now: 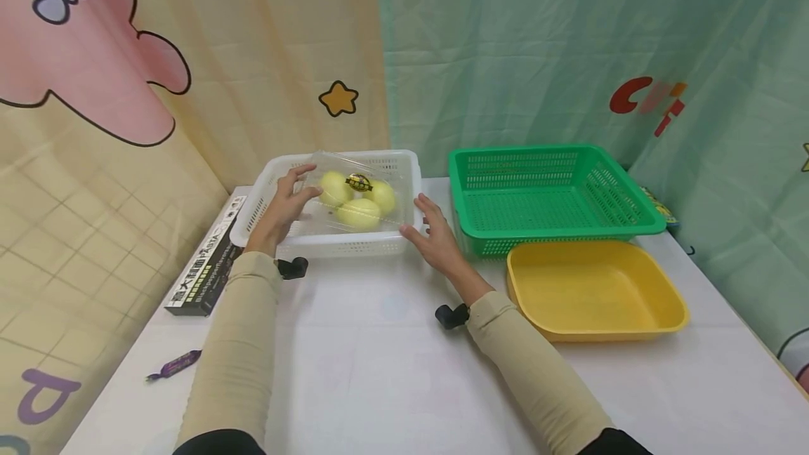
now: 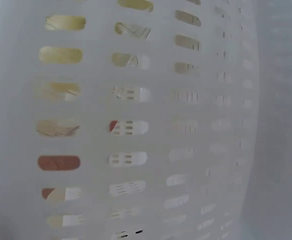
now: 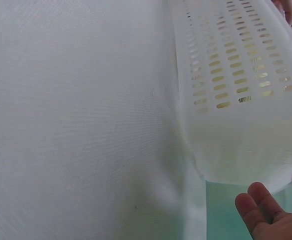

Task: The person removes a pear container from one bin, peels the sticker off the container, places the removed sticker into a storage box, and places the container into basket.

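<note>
A clear plastic package (image 1: 303, 220) with three pale yellow round fruits (image 1: 358, 214) and a black-and-gold label (image 1: 359, 182) lies slightly slanted in a white slotted basket (image 1: 341, 248). At the package's left end is my left hand (image 1: 281, 206), reaching over the basket's front, thumb and fingers apart and overlapping the clear plastic. My right hand (image 1: 436, 237) is at the basket's right end, fingers spread close to the rim. In the right wrist view its fingers (image 3: 265, 202) extend beside the basket's end wall. Slotted basket wall (image 2: 96, 110) fills the left wrist view, hiding most of the left hand.
Right of the white basket stands a green slotted basket (image 1: 537, 236), with a yellow tray (image 1: 597, 332) in front of it. A black-and-white box (image 1: 208, 265) lies along the table's left edge. A purple wrapped candy (image 1: 175, 365) is nearer, by the left sleeve.
</note>
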The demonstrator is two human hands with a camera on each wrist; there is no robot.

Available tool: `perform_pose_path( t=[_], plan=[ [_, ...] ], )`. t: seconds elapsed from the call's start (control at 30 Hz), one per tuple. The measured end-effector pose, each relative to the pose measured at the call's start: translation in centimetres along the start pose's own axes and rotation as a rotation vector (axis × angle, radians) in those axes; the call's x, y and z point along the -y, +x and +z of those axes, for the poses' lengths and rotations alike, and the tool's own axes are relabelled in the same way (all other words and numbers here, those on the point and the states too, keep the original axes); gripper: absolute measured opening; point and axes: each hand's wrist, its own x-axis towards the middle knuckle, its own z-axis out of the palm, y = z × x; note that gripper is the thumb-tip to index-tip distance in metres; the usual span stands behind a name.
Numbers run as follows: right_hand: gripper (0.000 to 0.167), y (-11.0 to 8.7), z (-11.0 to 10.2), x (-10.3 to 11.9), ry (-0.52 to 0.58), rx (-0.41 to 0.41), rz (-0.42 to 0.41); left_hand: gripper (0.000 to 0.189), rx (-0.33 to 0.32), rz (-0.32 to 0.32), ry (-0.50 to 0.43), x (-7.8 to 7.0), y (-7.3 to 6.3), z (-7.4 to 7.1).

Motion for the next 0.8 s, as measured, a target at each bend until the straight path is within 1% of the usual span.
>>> perform_pose_path(
  t=[0.13,0.23,0.3,0.4,0.53,0.63,0.8],
  plan=[
    [0.070,0.0,-0.1,0.0,-0.011,0.004,0.006,0.064,-0.025,0.001,-0.025,0.9,0.9,-0.1],
    [0.070,0.0,-0.1,0.0,-0.022,0.008,0.008,0.064,-0.060,0.021,-0.024,1.7,1.4,-0.1],
    [0.070,0.0,-0.1,0.1,-0.031,0.010,0.014,0.064,-0.078,0.035,-0.015,1.9,1.5,0.0],
    [0.070,0.0,-0.1,0.2,-0.046,0.010,0.028,0.063,-0.091,0.042,-0.019,2.0,1.5,0.1],
    [0.071,0.0,0.0,0.2,-0.064,0.006,0.039,0.062,-0.114,0.041,-0.054,2.0,1.4,0.3],
    [0.070,0.0,0.0,0.2,-0.077,0.004,0.037,0.060,-0.153,0.052,-0.085,2.0,1.4,0.5],
    [0.070,0.0,-0.2,0.3,-0.094,0.010,0.031,0.058,-0.235,0.065,-0.120,1.7,1.2,0.9]
  ],
)
